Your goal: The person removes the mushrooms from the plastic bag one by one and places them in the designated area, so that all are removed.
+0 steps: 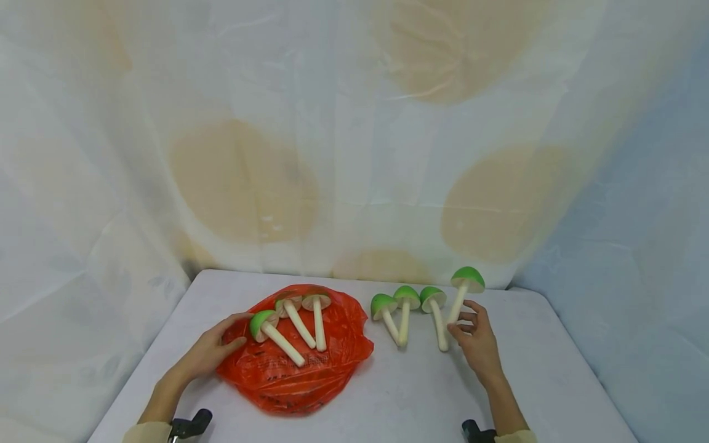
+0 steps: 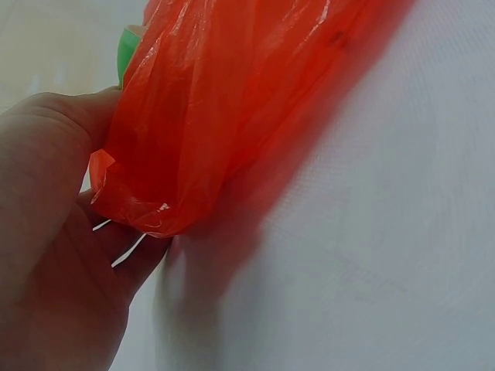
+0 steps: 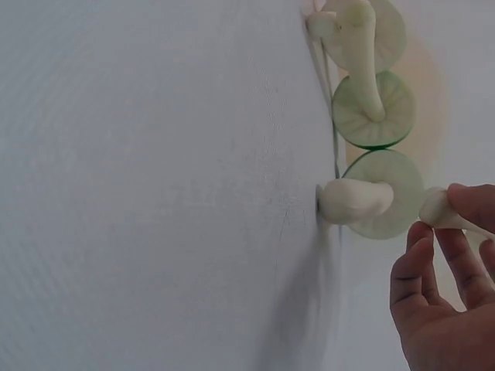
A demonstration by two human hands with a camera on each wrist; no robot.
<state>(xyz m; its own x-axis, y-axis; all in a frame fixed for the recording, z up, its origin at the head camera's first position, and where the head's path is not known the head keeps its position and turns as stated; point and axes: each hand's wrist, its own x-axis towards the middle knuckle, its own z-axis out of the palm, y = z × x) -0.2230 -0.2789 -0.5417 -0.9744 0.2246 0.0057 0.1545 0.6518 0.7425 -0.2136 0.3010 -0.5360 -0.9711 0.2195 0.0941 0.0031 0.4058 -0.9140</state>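
A red plastic bag [image 1: 299,387] lies spread on the left of the table, and my left hand [image 1: 213,344] grips its left edge between thumb and fingers. Three green-capped mushrooms [image 1: 282,344] with long white stems rest at the bag; red film seems to cover parts of the two rear caps. My right hand [image 1: 479,341] pinches the lower stem of another green-capped mushroom [image 1: 464,283], held cap up. Just left of it are three more mushrooms [image 1: 406,314], caps toward the back. The right wrist view shows the pinched stem end [image 3: 435,207] close beside the nearest of these.
The white table [image 1: 410,400] has rounded back corners. Behind it hangs a pale curtain [image 1: 354,154] with tan round patches, and more sheeting encloses both sides. A dark wrist device [image 1: 191,424] sits at the left cuff, and another [image 1: 477,432] at the right.
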